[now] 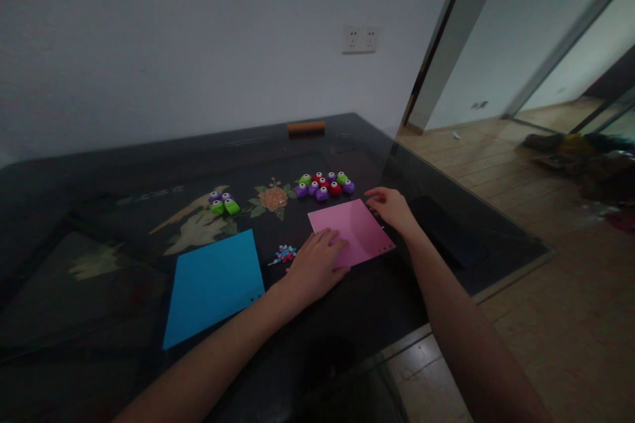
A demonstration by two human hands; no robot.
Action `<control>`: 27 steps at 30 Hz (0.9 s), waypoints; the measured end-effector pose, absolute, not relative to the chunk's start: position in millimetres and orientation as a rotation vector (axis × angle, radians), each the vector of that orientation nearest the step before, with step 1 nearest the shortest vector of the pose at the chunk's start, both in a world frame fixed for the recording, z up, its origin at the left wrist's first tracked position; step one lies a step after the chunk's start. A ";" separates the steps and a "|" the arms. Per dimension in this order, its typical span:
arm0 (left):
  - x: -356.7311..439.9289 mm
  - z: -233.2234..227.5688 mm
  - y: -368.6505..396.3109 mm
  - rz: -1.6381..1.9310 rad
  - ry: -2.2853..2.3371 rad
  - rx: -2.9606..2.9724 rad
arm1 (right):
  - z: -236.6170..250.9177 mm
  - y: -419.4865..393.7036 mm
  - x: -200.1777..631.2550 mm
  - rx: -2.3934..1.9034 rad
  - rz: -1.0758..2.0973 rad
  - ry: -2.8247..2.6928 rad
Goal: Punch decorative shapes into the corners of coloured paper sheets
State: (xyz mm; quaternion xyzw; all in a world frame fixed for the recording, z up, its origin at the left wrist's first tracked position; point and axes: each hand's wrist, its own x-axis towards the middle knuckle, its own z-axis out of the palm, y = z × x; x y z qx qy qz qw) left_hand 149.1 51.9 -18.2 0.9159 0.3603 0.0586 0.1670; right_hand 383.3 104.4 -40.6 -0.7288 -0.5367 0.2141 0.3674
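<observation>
On the counter (377, 307), toward its front edge, a smooth blue sheet (215, 284) is laid flat. Beside it, tiny bits (286, 253) are heaped; they could be scattered if brushed by the left hand (319, 258), which is rested, unclenched, on the pink sheet (360, 231). Thin and square-cornered, that sheet is placed nearer the right edge and could be creased by uneven pressing. By its right side the right hand (391, 207) is held, fingers bent; whether anything is pinched cannot be told in the dim light.

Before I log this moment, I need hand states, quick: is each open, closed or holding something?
Left hand: open, palm down on the pink sheet.
Right hand: partly curled near the sheet's right edge; cannot tell whether it holds anything.
</observation>
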 end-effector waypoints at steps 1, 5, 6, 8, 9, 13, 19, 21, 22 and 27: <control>148.7 -18.3 52.0 0.177 1.020 2.607 | -41.1 104.5 383.1 -1.865 0.555 -1.377; 147.7 -18.7 51.8 0.205 1.006 2.604 | -41.5 105.2 382.1 -1.849 0.592 -1.376; 147.6 -19.0 51.8 0.211 1.005 2.604 | -41.4 105.3 381.8 -1.848 0.602 -1.377; 147.6 -20.0 51.9 0.218 1.002 2.603 | -41.0 105.3 381.3 -1.848 0.611 -1.376; 147.6 -20.5 52.1 0.222 1.000 2.600 | -40.8 105.3 381.1 -1.847 0.611 -1.376; 147.0 -22.4 53.6 0.238 0.991 2.576 | -40.2 104.6 380.5 -1.841 0.601 -1.388; 144.7 -25.6 56.6 0.267 0.966 2.549 | -38.8 104.0 379.4 -1.840 0.589 -1.394; 144.2 -26.5 57.0 0.273 0.963 2.546 | -38.2 104.1 379.3 -1.851 0.594 -1.401; 144.1 -26.6 57.0 0.275 0.962 2.544 | -37.9 104.1 379.4 -1.858 0.599 -1.406; 143.9 -23.3 56.3 0.261 0.979 2.556 | -37.8 104.0 381.6 -1.873 0.570 -1.415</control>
